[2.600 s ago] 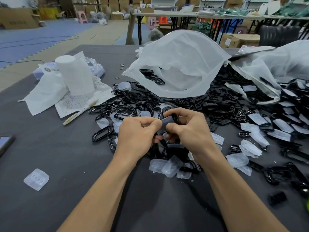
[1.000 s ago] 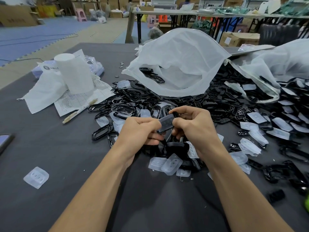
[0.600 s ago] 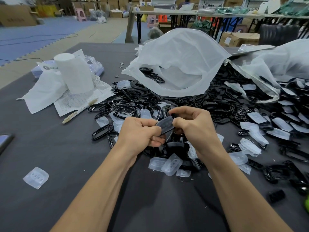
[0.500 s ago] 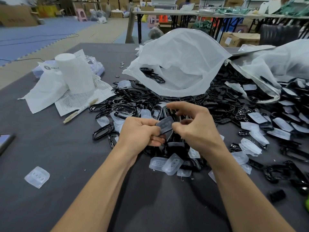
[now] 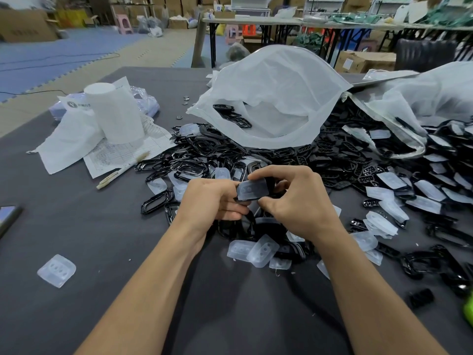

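Both my hands meet over the middle of a dark grey table. My left hand and my right hand pinch one small black plastic piece with a translucent cover on it, held just above a heap of black plastic frames. The left fingers grip its left edge; the right forefinger and thumb pinch its top and bottom right corners. Several clear covers lie right below my hands.
An open white mesh bag lies behind the heap, another bag at the right. Papers, a white roll and a pen sit at the left. A lone clear cover lies near left; a phone at the left edge.
The piece has been turned between my hands so its covered face shows more. My right fingers opened briefly, then closed again on its right corners. Hands stayed in the same place.
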Demonstrator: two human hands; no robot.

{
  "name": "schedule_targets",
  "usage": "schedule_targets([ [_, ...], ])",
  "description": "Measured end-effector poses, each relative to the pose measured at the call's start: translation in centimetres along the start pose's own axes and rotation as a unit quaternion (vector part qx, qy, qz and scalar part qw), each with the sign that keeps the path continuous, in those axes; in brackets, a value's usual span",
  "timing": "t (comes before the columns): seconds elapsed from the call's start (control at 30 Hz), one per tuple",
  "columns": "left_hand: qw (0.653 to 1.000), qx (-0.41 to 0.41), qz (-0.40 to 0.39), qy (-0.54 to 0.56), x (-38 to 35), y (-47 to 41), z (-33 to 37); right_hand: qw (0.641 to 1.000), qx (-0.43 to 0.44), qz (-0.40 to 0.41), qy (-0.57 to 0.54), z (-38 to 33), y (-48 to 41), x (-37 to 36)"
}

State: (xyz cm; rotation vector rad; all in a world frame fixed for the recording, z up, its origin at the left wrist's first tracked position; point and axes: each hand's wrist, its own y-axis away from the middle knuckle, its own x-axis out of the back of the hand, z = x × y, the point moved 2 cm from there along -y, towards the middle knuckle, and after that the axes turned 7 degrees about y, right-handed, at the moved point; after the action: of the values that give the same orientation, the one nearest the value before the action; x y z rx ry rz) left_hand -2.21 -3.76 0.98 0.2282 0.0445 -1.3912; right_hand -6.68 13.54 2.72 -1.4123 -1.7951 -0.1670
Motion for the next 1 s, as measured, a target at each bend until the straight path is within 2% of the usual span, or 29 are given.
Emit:
schedule_targets([
  [0.2,0.999,-0.011,0.029,-0.036,-0.08,-0.16,-0.30,1.000,0.027,0.012,-0.004,0.15,-0.13,-0.12],
  [0.57,0.997,-0.021,0.063,-0.038,-0.40,-0.04,-0.23,1.000,0.005,0.004,0.001,0.02,0.03,-0.24],
  [0.77,0.997,-0.029,0.044,-0.049,-0.56,0.17,-0.31,1.000,0.000,0.007,0.018,-0.33,0.15,0.02],
  [1.0,0.994,-0.059,0.063,-0.067,-0.85,-0.06,-0.65,1.000,0.003,-0.013,-0.001,-0.24,0.02,-0.15],
])
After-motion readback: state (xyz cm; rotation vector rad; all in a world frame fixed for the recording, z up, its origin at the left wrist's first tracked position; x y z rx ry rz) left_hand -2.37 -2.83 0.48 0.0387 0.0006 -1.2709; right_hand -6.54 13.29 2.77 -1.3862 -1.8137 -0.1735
